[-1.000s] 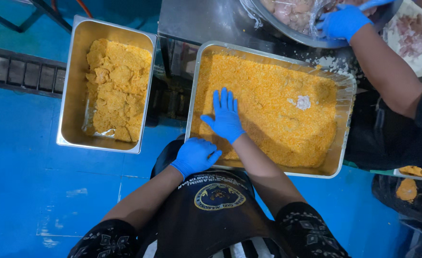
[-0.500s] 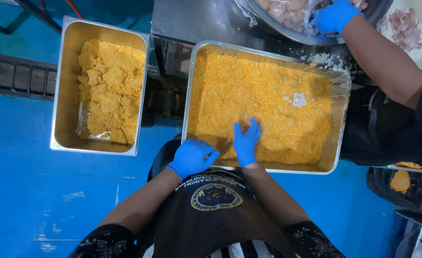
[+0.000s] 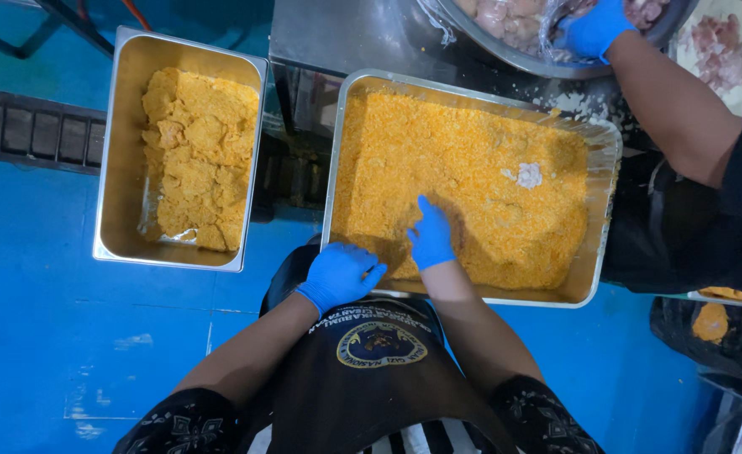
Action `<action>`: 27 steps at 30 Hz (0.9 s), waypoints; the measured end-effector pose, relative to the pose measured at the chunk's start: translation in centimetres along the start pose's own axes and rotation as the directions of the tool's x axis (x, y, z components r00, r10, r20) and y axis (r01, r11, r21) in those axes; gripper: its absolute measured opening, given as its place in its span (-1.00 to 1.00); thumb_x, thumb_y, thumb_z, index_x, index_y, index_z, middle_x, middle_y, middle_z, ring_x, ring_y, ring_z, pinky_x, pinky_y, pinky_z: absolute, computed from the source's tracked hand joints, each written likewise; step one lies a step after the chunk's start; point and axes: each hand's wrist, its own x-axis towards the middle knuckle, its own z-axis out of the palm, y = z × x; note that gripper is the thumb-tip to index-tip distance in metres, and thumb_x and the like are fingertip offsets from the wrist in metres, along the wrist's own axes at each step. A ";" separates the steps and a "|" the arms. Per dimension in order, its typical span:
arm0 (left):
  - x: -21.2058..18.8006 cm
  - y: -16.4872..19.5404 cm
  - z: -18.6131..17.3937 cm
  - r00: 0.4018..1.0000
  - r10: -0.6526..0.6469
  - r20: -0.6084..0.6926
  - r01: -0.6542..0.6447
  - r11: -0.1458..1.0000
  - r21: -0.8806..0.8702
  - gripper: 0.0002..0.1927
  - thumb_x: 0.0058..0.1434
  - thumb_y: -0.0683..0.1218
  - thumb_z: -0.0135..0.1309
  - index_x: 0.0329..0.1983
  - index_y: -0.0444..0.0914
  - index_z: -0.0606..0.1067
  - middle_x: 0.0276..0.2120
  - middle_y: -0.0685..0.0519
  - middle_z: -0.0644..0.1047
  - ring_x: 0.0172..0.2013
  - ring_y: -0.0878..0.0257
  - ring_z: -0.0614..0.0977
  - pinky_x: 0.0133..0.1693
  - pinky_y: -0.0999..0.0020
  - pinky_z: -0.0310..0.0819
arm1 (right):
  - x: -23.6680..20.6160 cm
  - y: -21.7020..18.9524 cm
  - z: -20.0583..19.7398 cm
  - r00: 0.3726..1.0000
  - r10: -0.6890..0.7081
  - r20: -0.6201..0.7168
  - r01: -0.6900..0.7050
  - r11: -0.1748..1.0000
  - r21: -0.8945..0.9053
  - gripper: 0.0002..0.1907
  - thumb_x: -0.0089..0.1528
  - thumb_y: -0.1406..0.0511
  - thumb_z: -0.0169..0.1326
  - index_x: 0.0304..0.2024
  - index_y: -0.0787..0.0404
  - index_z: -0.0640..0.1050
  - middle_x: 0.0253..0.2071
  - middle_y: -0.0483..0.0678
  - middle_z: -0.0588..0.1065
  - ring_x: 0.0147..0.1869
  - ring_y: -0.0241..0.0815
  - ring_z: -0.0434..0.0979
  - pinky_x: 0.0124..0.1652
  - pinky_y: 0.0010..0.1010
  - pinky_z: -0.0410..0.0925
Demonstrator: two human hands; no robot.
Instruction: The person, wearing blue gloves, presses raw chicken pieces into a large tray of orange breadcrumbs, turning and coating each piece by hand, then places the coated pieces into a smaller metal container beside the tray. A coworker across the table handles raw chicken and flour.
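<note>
Left hand (image 3: 337, 276): blue-gloved, fingers loosely curled, resting on the near rim of the large tray, at its near-left corner; holding nothing that shows.
Right hand (image 3: 431, 237): blue-gloved, fingers pressed together and dipped into the crumbs by the near edge; whether something is pinched beneath cannot be told.
Large tray (image 3: 604, 202): steel, lined with clear film, on the dark worktop (image 3: 346, 38); filled nearly edge to edge with orange breadcrumbs (image 3: 438, 143).
White lump (image 3: 527, 175): lying on the crumbs toward the right side, well apart from both hands.
Small tray (image 3: 119, 168): left of the large one, apart from it; holding crumbed pieces (image 3: 199, 151) piled toward its far end.
Co-worker's hand (image 3: 591, 29): gloved, in a steel bowl (image 3: 505, 50) of raw meat at the far right corner.
Doing it well: best to scoop crumbs from the near edge up and over, press flat with closed fingers, steady the tray with the left hand, keep crumbs off the rim.
Change from a second ago: right hand then lay spread flat farther in on the crumbs; now drawn back to the near edge, fingers closed and dug in.
Change, left hand: then just off the near rim; now on it.
</note>
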 end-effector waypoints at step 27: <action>0.1 0.2 0.5 0.999 0.001 -0.044 -0.005 0.997 -0.079 -0.65 0.32 0.14 0.00 -0.49 -0.12 0.54 -0.53 0.02 0.55 -0.38 0.02 0.61 -0.29 0.01 0.39 | -2.6 -9.9 -3.5 0.866 -0.435 0.248 0.501 0.751 -0.431 -0.71 0.20 0.31 0.30 -0.03 0.20 0.63 -0.15 -0.19 0.60 -0.13 -0.41 0.53 -0.17 -0.52 0.35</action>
